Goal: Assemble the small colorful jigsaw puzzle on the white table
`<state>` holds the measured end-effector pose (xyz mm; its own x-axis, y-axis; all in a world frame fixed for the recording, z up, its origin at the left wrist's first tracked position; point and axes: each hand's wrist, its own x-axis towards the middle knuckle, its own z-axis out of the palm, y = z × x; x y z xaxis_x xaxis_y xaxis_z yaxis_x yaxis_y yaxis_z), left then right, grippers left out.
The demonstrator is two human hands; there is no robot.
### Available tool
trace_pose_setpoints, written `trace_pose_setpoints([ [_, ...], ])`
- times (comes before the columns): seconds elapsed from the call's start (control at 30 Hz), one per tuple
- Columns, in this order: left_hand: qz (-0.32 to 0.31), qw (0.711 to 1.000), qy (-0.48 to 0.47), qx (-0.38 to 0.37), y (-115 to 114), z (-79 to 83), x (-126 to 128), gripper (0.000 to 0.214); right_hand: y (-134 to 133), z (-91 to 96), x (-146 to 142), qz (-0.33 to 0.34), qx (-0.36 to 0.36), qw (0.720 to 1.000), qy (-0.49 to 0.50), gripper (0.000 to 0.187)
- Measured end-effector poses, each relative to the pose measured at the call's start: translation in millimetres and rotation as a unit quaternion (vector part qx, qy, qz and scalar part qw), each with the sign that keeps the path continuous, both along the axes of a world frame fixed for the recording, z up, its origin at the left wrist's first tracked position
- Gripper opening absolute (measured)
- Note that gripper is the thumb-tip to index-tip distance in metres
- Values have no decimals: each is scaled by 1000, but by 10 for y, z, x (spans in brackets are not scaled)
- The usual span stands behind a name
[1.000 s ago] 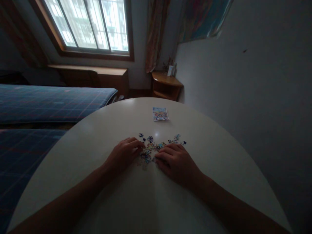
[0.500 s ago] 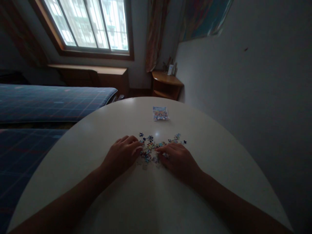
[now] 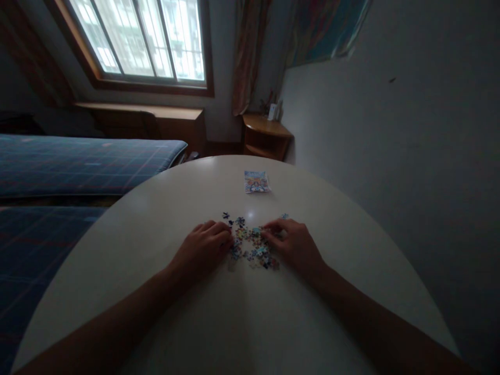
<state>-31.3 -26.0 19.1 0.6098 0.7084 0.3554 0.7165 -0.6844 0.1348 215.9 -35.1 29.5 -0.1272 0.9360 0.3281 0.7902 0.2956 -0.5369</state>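
Small colourful jigsaw pieces [image 3: 252,245] lie scattered in a loose heap on a round white table [image 3: 242,317]. My left hand [image 3: 203,249] rests palm down at the left edge of the heap, fingers curled with the tips touching pieces. At the heap's right side my right hand [image 3: 294,244] has its fingers bent down onto the pieces. The room is dim, so I cannot make out whether either hand pinches a piece. A small printed picture card [image 3: 256,182] lies farther back on the table.
A bed with a blue checked cover [image 3: 78,166] runs along the left of the table. A wooden corner shelf [image 3: 267,134] and a window sill bench [image 3: 148,117] stand at the back. A plain wall [image 3: 390,130] is close on the right.
My right hand has slid away and to the right across the heap, uncovering pieces near me. My left hand has crept slightly right. The pieces are spread a little differently.
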Motion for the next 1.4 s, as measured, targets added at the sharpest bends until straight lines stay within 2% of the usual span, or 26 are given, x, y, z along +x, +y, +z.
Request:
trace_pose_setpoints([
  [0.2, 30, 999, -2, 11, -12, -23, -2, 12, 135, -42, 207, -4, 33, 999, -1, 9],
  [0.33, 53, 998, 13, 10, -15, -16, -12, 14, 199, -98, 283, -18, 78, 995, -65, 17],
  [0.5, 62, 998, 21, -5, -5, 7, -36, 15, 183, -120, 229, 14, 79, 986, -149, 20],
  [0.67, 57, 998, 27, -14, 33, 14, -50, 13, 109, -71, 139, 26, 94, 987, -126, 22],
  [0.73, 64, 998, 25, -12, 52, 16, -52, 14, 46, -31, 102, 53, 95, 987, -115, 17],
  [0.8, 72, 997, 16, -11, 70, 19, -54, 15, -35, 23, 68, 108, 89, 984, -109, 11],
  [0.93, 81, 996, -25, -27, 100, 18, -62, 17, -167, 136, 45, 255, 76, 958, -111, 6],
  [1.0, 86, 995, -46, -35, 113, 9, -68, 17, -179, 173, 69, 293, 72, 946, -118, 6],
  [1.13, 75, 995, -55, -29, 127, 11, -92, 17, -114, 191, 166, 280, 64, 948, -135, 8],
  [1.27, 77, 995, -49, -29, 82, 94, -140, 16, -80, 191, 223, 247, 64, 956, -144, 7],
  [1.4, 95, 993, -13, -76, -18, 209, -189, 14, -149, 198, 164, 274, 72, 949, -142, 6],
])
